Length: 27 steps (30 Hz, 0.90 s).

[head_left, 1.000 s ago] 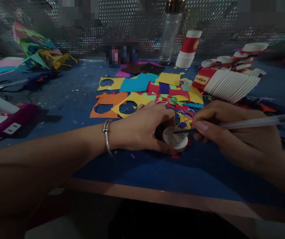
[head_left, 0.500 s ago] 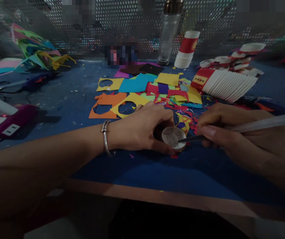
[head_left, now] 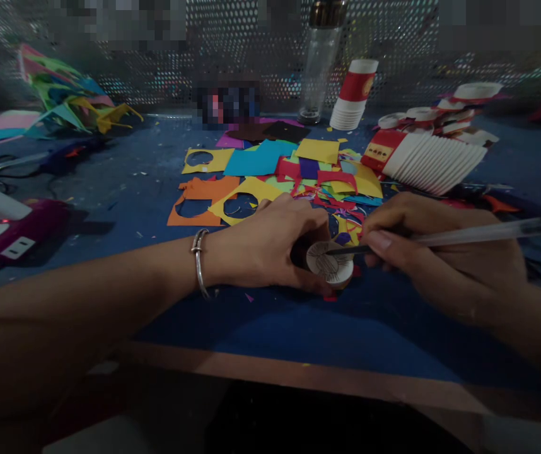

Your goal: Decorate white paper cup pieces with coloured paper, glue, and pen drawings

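Note:
My left hand point(head_left: 284, 246), with a silver bangle at the wrist, curls its thumb and fingers around a small white paper cup bottom point(head_left: 323, 266). Dark lines fan out on its round white face. My right hand point(head_left: 422, 246) grips a clear-barrelled pen point(head_left: 473, 234), its dark tip resting on or just over the upper part of that face. Just beyond my left hand lie a yellow paper sheet with a round hole point(head_left: 261, 189) and an orange paper sheet point(head_left: 195, 217) with a similar cut-out.
Coloured paper scraps point(head_left: 308, 173) cover the middle of the blue table point(head_left: 261, 328). Stacked paper cups point(head_left: 431, 161) lie at the right; another stack point(head_left: 354, 94) stands by a clear bottle point(head_left: 318, 75). At the left are a purple power socket point(head_left: 27, 230) and a glue gun point(head_left: 69, 154).
The pen tip has moved up and left across the white face, and my right hand has shifted left with it. More dark lines show there. My left hand has barely moved.

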Each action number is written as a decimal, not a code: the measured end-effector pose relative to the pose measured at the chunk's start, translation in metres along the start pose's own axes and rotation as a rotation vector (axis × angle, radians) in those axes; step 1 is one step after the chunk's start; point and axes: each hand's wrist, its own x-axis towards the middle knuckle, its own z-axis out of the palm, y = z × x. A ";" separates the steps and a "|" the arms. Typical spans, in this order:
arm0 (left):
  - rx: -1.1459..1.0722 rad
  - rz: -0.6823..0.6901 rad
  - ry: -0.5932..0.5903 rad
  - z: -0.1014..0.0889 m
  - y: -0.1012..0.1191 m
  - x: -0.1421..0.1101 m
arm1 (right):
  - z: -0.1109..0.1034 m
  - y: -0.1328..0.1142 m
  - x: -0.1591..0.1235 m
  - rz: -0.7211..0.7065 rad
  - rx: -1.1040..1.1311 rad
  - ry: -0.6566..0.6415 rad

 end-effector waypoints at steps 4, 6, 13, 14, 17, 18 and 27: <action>-0.003 0.006 -0.008 -0.001 0.000 0.000 | -0.002 0.000 -0.001 -0.006 -0.007 -0.012; -0.002 0.007 -0.012 -0.001 0.001 0.000 | -0.004 -0.001 -0.003 -0.017 -0.017 -0.023; 0.001 0.009 -0.016 -0.001 0.001 -0.002 | -0.010 -0.004 -0.005 -0.023 0.018 -0.060; -0.002 0.008 -0.017 -0.001 0.001 -0.002 | -0.010 -0.004 -0.005 -0.013 0.027 -0.062; -0.006 0.008 -0.020 -0.001 0.001 -0.002 | -0.009 -0.004 -0.005 0.000 0.055 -0.044; -0.005 0.007 -0.023 -0.001 0.001 -0.002 | -0.009 -0.004 -0.004 0.001 0.061 -0.035; -0.008 0.004 -0.011 -0.001 0.001 0.000 | -0.003 -0.006 0.002 0.015 0.031 0.008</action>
